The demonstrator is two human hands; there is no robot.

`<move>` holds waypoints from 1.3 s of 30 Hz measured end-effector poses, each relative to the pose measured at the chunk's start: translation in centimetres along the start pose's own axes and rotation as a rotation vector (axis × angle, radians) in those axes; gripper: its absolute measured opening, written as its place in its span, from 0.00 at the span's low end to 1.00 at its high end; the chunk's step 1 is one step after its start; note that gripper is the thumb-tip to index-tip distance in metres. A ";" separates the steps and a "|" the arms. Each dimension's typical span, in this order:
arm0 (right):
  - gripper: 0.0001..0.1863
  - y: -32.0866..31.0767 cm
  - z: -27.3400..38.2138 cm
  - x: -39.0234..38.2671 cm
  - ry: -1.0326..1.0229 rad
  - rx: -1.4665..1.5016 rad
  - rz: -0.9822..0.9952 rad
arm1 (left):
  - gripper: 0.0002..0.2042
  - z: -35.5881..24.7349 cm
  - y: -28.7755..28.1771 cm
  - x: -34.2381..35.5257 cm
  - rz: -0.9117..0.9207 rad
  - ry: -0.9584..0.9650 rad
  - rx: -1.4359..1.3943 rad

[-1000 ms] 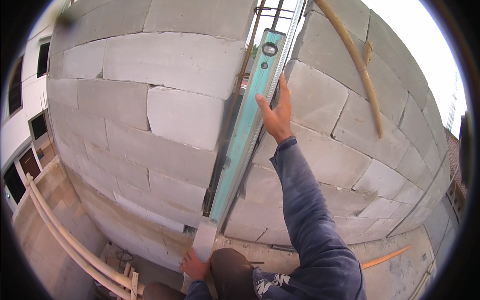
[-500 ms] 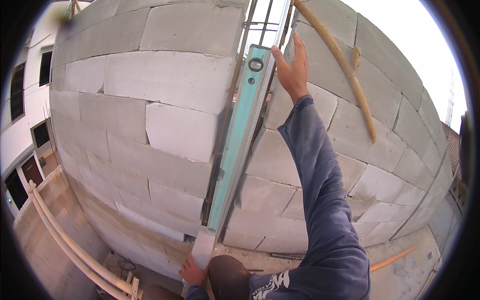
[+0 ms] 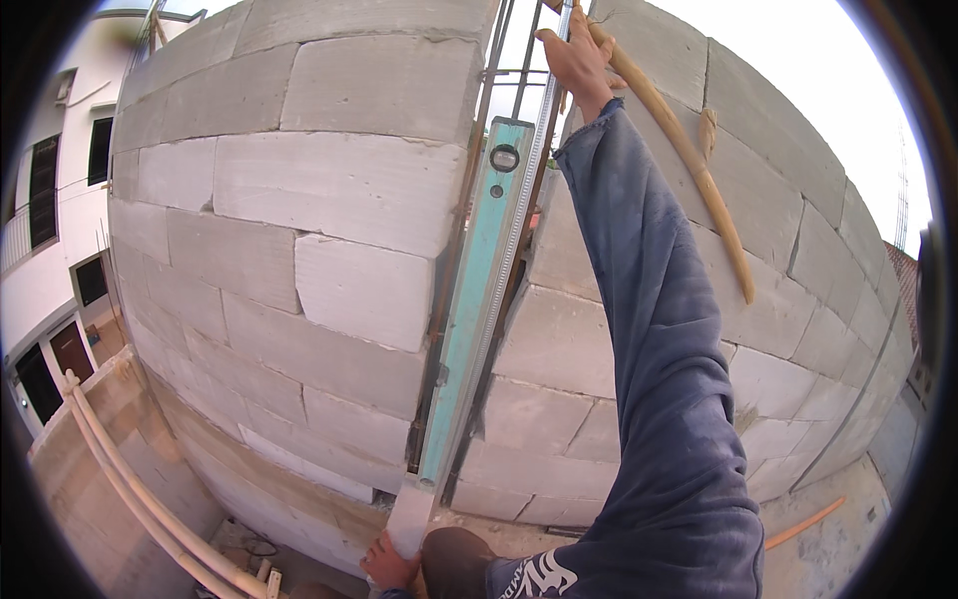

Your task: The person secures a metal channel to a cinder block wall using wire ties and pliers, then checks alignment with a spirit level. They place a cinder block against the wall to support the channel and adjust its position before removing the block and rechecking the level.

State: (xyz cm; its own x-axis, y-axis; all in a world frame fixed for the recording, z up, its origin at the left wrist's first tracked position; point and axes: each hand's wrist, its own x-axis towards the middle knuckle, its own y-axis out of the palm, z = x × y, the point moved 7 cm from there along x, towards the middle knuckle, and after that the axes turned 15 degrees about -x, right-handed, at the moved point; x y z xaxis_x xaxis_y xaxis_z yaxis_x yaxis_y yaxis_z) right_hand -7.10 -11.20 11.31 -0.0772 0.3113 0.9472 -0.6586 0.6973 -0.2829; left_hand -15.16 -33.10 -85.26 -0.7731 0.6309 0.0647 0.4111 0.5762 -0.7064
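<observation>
White building (image 3: 60, 200): is standing between 9 and 10 o'clock, with dark windows and doors showing;
Pale poles (image 3: 202, 551): are running side by side at 8 o'clock;
Left block wall (image 3: 359, 290): is stretching from 8 round to 11 o'clock, its joints staggering row by row;
Left hand (image 3: 387, 562): is resting between 6 and 7 o'clock, touching the left edge of the pale bar; its fingers are bending slightly; whether they are gripping, I cannot tell;
Pale bar (image 3: 407, 517): is showing just below the level's lower end;
Knee (image 3: 454, 561): is sitting at 6 o'clock, just right of the bar;
Level (image 3: 467, 309): is leaning in the gap between the walls, its top pointing to 12 o'clock, its foot to between 6 and 7; its round bubble window is facing out near the top;
Metal rods (image 3: 527, 60): are rising at 12 o'clock, above the level;
Metal strip (image 3: 547, 105): is running along the level's right side;
Right hand (image 3: 579, 65): is lying between 12 and 1 o'clock at the strip's upper part; its fingers are spreading partly; whether they are holding the strip, I cannot tell;
Curved stick (image 3: 720, 215): is slanting at 2 o'clock across the right block wall (image 3: 778, 260);
Orange stick (image 3: 806, 523): is lying on the ground at 4 o'clock
</observation>
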 end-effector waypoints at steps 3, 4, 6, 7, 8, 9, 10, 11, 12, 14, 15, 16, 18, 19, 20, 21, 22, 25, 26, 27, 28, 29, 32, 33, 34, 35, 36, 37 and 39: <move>0.42 -0.4 1.3 -0.5 -0.085 0.051 0.057 | 0.56 1.1 -0.9 -0.4 -0.068 0.004 0.011; 0.42 -0.3 1.6 -0.7 -0.120 0.070 0.084 | 0.56 1.3 -0.7 -0.4 -0.054 -0.010 0.009; 0.45 -0.2 1.9 -2.8 -0.108 0.034 0.086 | 0.57 0.8 -2.5 -0.5 -0.013 -0.068 0.027; 0.45 -1.6 -0.1 -1.0 -0.158 -0.153 -0.088 | 0.57 -1.9 -0.8 -0.5 0.035 -0.004 -0.009; 0.46 1.1 -1.1 -0.1 -0.204 -0.241 -0.225 | 0.56 -1.7 -1.1 -0.5 0.033 -0.022 0.000; 0.43 0.1 1.8 -4.2 -0.404 -0.166 -0.399 | 0.56 -0.9 -1.9 -0.9 0.025 -0.048 0.010; 0.32 0.1 1.6 -5.4 -0.606 -0.084 -0.641 | 0.56 -1.5 -1.7 -1.0 0.039 -0.033 0.004; 0.27 1.0 2.7 -6.4 -0.676 -0.067 -0.435 | 0.56 -1.8 -1.7 -0.8 0.040 -0.027 -0.002; 0.22 1.3 4.2 -8.0 -0.736 -0.039 -0.229 | 0.55 -1.9 -1.8 -0.6 0.030 -0.024 -0.005; 0.18 4.0 6.8 -11.8 -0.951 -0.287 -0.050 | 0.55 -1.5 -2.1 -0.9 0.012 -0.019 -0.009; 0.18 5.8 7.4 -14.0 -1.090 -0.387 0.005 | 0.55 -1.2 -2.0 -1.1 0.015 -0.024 -0.003; 0.18 7.5 7.7 -16.2 -1.232 -0.500 0.064 | 0.55 -1.5 -1.6 -0.8 0.025 -0.017 -0.006; 0.21 11.8 9.4 -22.9 -1.355 -0.770 0.195 | 0.55 -0.6 -2.5 -0.8 -0.007 -0.048 -0.007; 0.17 12.7 9.4 -26.1 -1.378 -0.771 0.285 | 0.55 -0.7 -2.5 -0.7 0.000 -0.051 -0.010; 0.15 13.3 8.9 -28.8 -1.396 -0.770 0.371 | 0.56 -0.8 -2.6 -0.5 0.002 -0.052 -0.012; 0.16 13.9 7.6 -31.3 -1.452 -0.731 0.407 | 0.56 -1.1 -2.2 -0.3 0.023 -0.048 -0.020; 0.17 14.7 6.5 -33.6 -1.505 -0.681 0.443 | 0.57 -1.3 -1.8 -0.3 0.042 -0.050 -0.021; 0.17 17.1 4.4 -38.3 -1.519 -0.695 0.537 | 0.60 -2.1 -2.1 -0.5 0.071 -0.056 0.026; 0.17 17.5 4.2 -38.9 -1.506 -0.659 0.491 | 0.60 -2.3 -2.5 -0.4 0.082 -0.065 0.056; 0.18 17.5 5.1 -39.7 -1.502 -0.592 0.446 | 0.61 -1.6 -3.4 -0.7 0.060 -0.076 0.075; 0.18 18.1 3.8 -41.2 -1.482 -0.558 0.457 | 0.62 -1.7 -2.6 -0.5 0.090 -0.063 0.091; 0.18 18.8 2.5 -42.2 -1.464 -0.589 0.450 | 0.62 -1.7 -1.5 -0.1 0.137 -0.064 0.060; 0.25 19.2 2.3 -45.5 -1.470 -0.515 0.314 | 0.63 -0.4 -1.1 -0.4 0.146 -0.079 0.053; 0.22 19.4 2.1 -46.3 -1.483 -0.468 0.389 | 0.63 -0.6 -0.9 -0.3 0.175 -0.090 0.064; 0.19 19.5 2.3 -46.6 -1.496 -0.417 0.454 | 0.63 -1.1 -1.1 -0.2 0.195 -0.103 0.074; 0.16 19.4 2.3 -47.0 -1.508 -0.375 0.509 | 0.63 -1.3 -1.2 -0.1 0.208 -0.106 0.078; 0.16 19.4 2.2 -47.6 -1.499 -0.373 0.493 | 0.63 -1.2 -1.5 -0.1 0.218 -0.107 0.091; 0.15 19.7 2.3 -48.1 -1.497 -0.374 0.469 | 0.63 -1.2 -1.4 0.0 0.221 -0.108 0.096; 0.15 20.1 1.9 -49.1 -1.490 -0.345 0.450 | 0.63 -1.0 -1.3 -0.1 0.229 -0.123 0.109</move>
State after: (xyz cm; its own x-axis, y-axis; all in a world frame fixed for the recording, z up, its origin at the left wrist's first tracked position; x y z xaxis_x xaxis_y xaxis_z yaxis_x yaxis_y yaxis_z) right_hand -18.01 -13.72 -40.62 -0.9767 -0.2140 0.0170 -0.2035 0.8976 -0.3909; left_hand -15.15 -33.37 -83.70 -0.7213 0.6670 -0.1865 0.5326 0.3620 -0.7651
